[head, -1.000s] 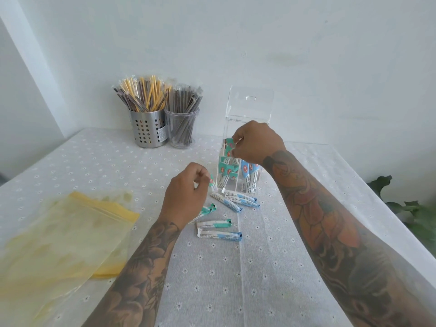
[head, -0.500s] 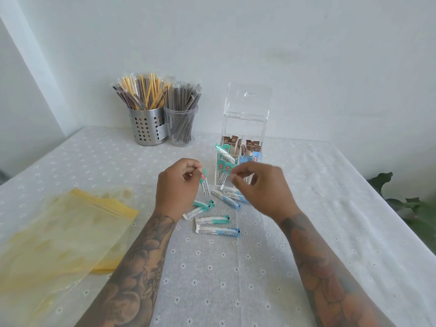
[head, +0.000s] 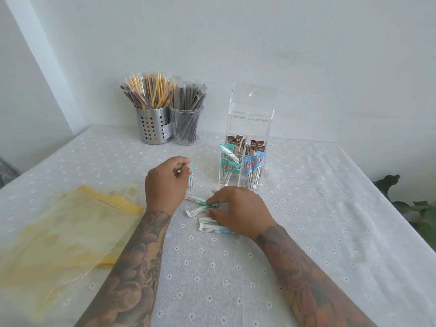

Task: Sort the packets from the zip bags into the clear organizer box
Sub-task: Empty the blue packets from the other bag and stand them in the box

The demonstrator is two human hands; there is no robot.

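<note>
The clear organizer box (head: pixel 250 125) stands open at the back centre, holding brown, green and blue packets in separate compartments. My left hand (head: pixel 165 185) pinches one green packet (head: pixel 190 177) upright above the table, left of the box. My right hand (head: pixel 238 211) lies low over several loose packets (head: pixel 195 210) in front of the box, its thumb and forefinger closing on the green end of one packet (head: pixel 211 206). A blue-ended packet (head: pixel 213 229) pokes out from under that hand. Yellow zip bags (head: pixel 66 232) lie flat at the left.
A perforated metal holder (head: pixel 153 128) and a clear cup (head: pixel 186 129), both full of wrapped straws, stand at the back left by the wall. Green plant leaves (head: pixel 415 208) hang beyond the table's right edge. A white dotted tablecloth (head: pixel 306 232) covers the table.
My right hand has come down from the top of the box to the loose packets on the table. My left hand keeps its green packet and has barely moved.
</note>
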